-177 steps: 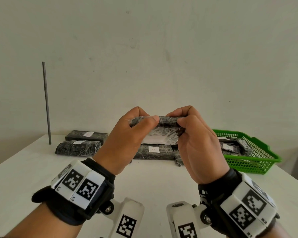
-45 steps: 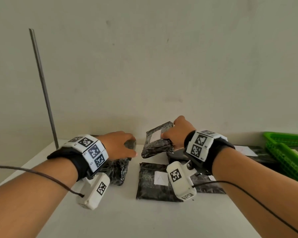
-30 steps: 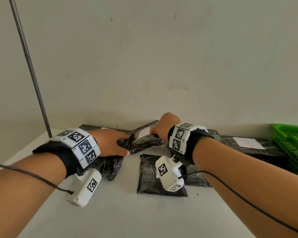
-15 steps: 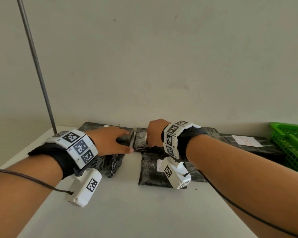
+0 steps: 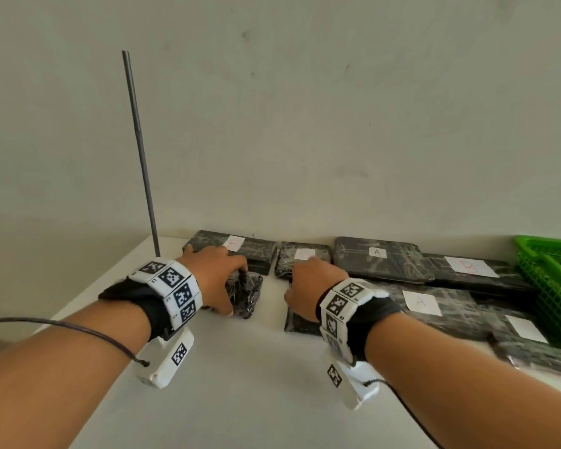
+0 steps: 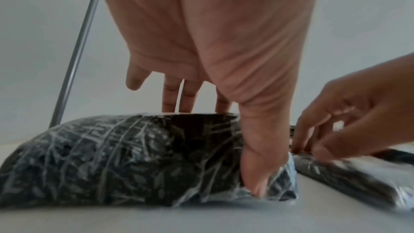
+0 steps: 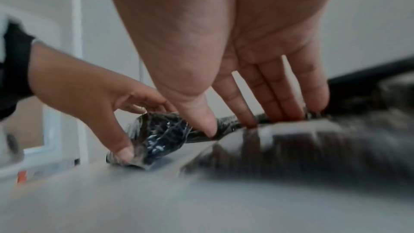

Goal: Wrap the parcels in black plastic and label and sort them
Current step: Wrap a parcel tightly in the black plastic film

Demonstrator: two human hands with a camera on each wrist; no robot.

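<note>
A small, lumpy parcel (image 5: 244, 294) wrapped in black plastic under clear film lies on the white table (image 5: 240, 384), near its left side. The left hand (image 5: 215, 280) grasps it: thumb pressed into the near end, fingers reaching over the far side. This reads as steadying or picking it up for sorting.

Just to its right, a flat wrapped parcel (image 5: 300, 322) lies on the table. The right hand (image 5: 311, 286) rests on it with straight, relaxed fingers, gripping nothing. Probably it is pinning the parcel in place.

Behind them, more black parcels line the wall, each with a white label: one directly behind the left hand (image 5: 240, 251), a small one (image 5: 303, 259) beyond the right hand, and a broad one marked A (image 5: 376, 259). A green basket (image 5: 551, 286) at the far right likely receives 1 sorted group. A thin metal rod (image 5: 141, 157) stands upright at the table's back left.

The head view shows the layout and labels but hides the fingertips. The left wrist view shows the thumb (image 6: 260, 171) denting the film. The right wrist view, blurred, shows 3 fingertips (image 7: 289, 112) at the flat parcel's far edge.
</note>
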